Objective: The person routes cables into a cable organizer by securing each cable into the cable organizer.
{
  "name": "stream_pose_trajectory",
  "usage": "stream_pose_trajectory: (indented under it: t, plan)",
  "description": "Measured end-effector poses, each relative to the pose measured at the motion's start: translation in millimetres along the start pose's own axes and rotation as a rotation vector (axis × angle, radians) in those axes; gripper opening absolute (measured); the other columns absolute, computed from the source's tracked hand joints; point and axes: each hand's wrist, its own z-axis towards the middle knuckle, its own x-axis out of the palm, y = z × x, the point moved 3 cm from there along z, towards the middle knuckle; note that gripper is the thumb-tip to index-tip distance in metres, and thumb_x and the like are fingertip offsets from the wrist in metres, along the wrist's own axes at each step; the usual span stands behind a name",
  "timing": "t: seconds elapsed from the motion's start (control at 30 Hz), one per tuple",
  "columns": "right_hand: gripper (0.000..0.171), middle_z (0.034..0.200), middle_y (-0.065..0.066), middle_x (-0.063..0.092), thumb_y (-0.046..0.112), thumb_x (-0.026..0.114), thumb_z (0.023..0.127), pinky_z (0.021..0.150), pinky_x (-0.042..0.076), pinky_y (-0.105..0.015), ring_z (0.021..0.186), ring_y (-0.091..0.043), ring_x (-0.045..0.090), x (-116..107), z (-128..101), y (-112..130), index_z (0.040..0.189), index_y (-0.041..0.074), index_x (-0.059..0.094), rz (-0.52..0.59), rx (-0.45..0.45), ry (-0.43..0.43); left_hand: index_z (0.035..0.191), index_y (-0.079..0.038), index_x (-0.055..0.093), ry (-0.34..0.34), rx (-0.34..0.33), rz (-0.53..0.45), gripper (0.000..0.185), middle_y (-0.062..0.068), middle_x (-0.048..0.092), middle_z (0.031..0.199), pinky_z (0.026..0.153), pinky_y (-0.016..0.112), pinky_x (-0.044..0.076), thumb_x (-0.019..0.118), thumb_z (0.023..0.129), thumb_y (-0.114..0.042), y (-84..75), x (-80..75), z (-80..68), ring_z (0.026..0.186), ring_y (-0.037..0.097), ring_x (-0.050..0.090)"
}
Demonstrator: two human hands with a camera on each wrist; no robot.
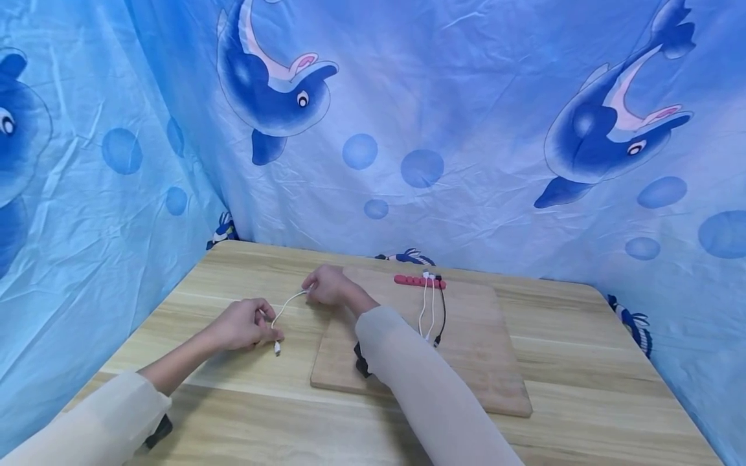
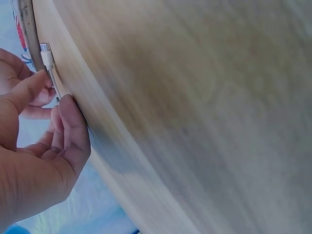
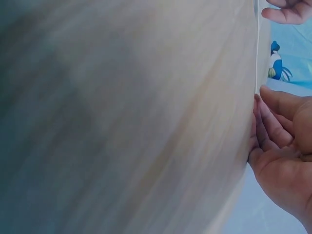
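Observation:
A short white charging cable (image 1: pixel 287 304) stretches between the two hands over the left part of the table. My left hand (image 1: pixel 245 323) holds it close to one end, between thumb and fingers. That end's white plug with a metal tip (image 2: pixel 47 54) sticks out past the fingers in the left wrist view. At the far end of the cable, my right hand (image 1: pixel 327 285) pinches it near the board's back left corner. In the right wrist view, the cable (image 3: pixel 258 53) runs straight into the right fingertips (image 3: pixel 263 92), which hide its end.
A wooden board (image 1: pixel 472 362) lies on the wood-grain table (image 1: pixel 262 408). On it, a red cable holder (image 1: pixel 408 280) carries two white cables (image 1: pixel 432 304) and a black cable (image 1: pixel 443 310). Blue dolphin-print cloth (image 1: pixel 478 213) hangs behind, with tassels (image 1: pixel 410 257) at the table's edge.

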Motion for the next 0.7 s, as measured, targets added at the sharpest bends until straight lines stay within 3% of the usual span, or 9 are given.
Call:
stream_pose_trajectory:
  t: [0.4, 0.7]
  plan:
    - [0.016, 0.086, 0.002, 0.07, 0.01, 0.076, 0.091, 0.072, 0.048, -0.02, 0.08, -0.01, 0.061, -0.2, 3.3, -0.4, 0.107, 0.007, 0.076, 0.014, 0.002, -0.011, 0.114, 0.003, 0.055, 0.011, -0.011, 0.051, 0.06, 0.003, 0.065, 0.076, 0.061, 0.033, 0.045, 0.09, 0.078, -0.029, -8.1, 3.9, -8.1, 0.065, 0.018, 0.058]
    - [0.02, 0.088, 0.001, 0.07, 0.011, 0.077, 0.091, 0.073, 0.048, -0.019, 0.081, -0.01, 0.06, 1.0, 4.2, -0.2, 0.111, 0.007, 0.076, -0.008, 0.006, -0.005, 0.123, 0.01, 0.055, 0.024, -0.023, 0.042, 0.057, 0.004, 0.065, 0.078, 0.059, 0.032, 0.047, 0.082, 0.075, -0.004, -7.5, 3.3, -10.7, 0.065, 0.018, 0.059]
